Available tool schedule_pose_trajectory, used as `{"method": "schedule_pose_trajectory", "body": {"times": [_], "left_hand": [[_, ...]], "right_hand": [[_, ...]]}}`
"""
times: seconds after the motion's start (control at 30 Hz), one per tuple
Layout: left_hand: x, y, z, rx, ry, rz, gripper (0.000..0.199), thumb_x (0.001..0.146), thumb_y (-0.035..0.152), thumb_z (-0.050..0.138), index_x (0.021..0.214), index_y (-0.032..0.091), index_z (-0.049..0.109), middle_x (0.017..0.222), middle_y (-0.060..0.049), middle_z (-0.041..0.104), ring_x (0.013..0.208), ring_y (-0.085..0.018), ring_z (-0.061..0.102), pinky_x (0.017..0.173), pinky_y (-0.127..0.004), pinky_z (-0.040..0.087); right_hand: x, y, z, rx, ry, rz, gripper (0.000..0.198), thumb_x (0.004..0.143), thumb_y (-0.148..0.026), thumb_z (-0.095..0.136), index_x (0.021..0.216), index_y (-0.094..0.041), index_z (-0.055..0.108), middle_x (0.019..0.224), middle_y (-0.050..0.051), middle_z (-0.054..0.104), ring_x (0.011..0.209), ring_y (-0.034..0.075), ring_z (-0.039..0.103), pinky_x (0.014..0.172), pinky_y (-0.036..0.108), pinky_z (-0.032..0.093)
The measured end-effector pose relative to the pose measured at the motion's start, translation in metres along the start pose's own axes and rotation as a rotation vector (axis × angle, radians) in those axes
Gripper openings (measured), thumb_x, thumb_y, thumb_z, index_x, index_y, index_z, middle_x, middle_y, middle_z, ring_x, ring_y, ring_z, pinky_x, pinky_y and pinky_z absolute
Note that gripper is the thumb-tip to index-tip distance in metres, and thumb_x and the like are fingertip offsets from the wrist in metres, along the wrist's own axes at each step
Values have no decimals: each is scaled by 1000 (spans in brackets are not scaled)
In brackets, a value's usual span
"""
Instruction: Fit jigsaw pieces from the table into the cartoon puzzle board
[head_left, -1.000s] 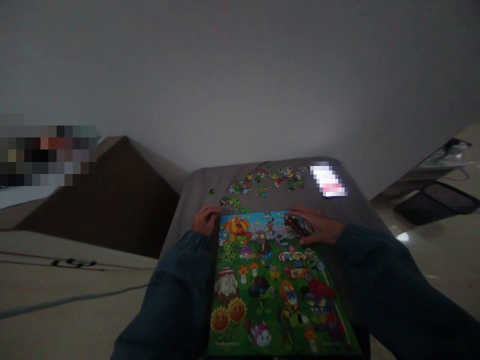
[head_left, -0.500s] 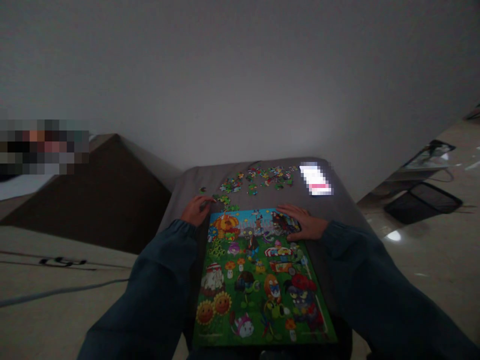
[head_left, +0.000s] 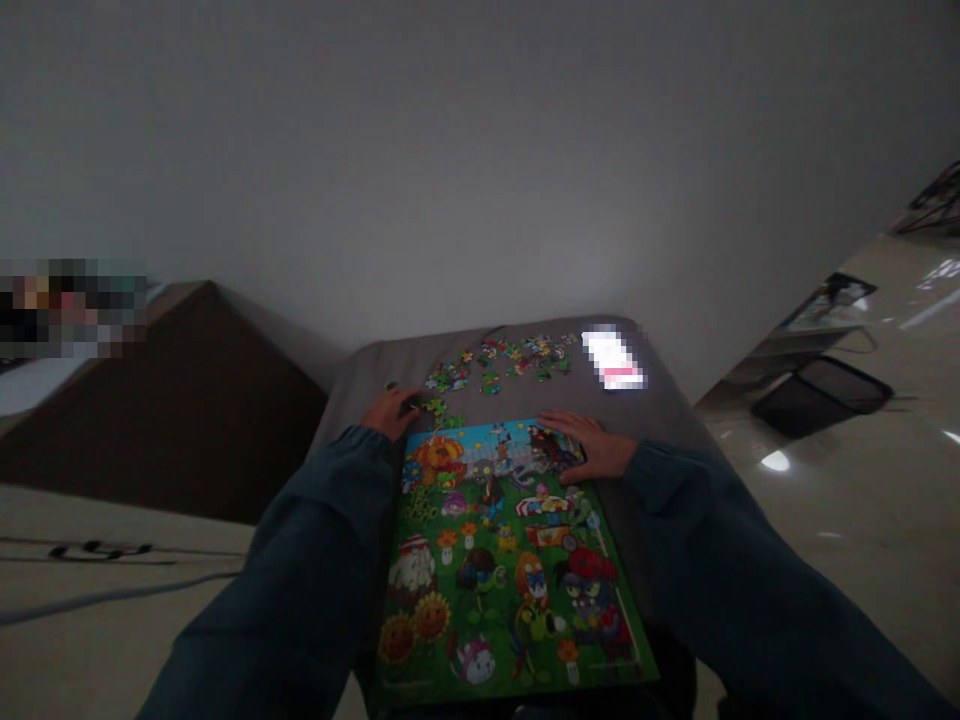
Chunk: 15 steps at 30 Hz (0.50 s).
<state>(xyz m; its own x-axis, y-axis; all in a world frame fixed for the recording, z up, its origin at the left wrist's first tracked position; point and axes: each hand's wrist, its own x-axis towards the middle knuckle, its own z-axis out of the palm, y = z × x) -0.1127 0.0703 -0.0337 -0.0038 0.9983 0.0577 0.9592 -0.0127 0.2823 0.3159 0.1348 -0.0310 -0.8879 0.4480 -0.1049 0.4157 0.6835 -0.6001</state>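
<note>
A board with a colourful cartoon picture [head_left: 495, 560] of plants and zombies on green lies flat before me, its near edge toward my body. My right hand [head_left: 596, 447] rests on its top right corner, thumb and fingers spread apart. Just beyond the top left corner is my left hand [head_left: 388, 413], its fingers bent and drawn together beside a few green jigsaw pieces [head_left: 439, 410]. What lies between those fingertips is too small and dark to make out. Farther off, many loose jigsaw pieces [head_left: 525, 352] are scattered in a band across the grey cloth surface [head_left: 360, 370].
A lit phone [head_left: 613, 358], blurred out, lies at the far right of the grey surface. The wall [head_left: 480, 180] rises right behind it. On the left stands a dark-topped cabinet [head_left: 172, 400]; a grey cable [head_left: 127, 595] runs past it. A black mesh basket [head_left: 821, 398] is on the floor at right.
The whole view has shifted slightly, so things sit a little farther left. My left hand remains by the green pieces with only a small finger shift; my right hand stays on the board's corner.
</note>
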Motion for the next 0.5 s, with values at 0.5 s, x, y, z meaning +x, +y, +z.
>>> {"method": "schedule_pose_trajectory", "body": {"times": [0.5], "left_hand": [[-1,36,-1,-86,-164,73,30,92,33,56,116,16,58,115,-9,60,96,-20,61,83,-40,54]], "right_hand": [[2,0,3,-44,-1,29,97,70,-61,68,149,-26,26,156,13,20,143,36,16,113,58,15]]}}
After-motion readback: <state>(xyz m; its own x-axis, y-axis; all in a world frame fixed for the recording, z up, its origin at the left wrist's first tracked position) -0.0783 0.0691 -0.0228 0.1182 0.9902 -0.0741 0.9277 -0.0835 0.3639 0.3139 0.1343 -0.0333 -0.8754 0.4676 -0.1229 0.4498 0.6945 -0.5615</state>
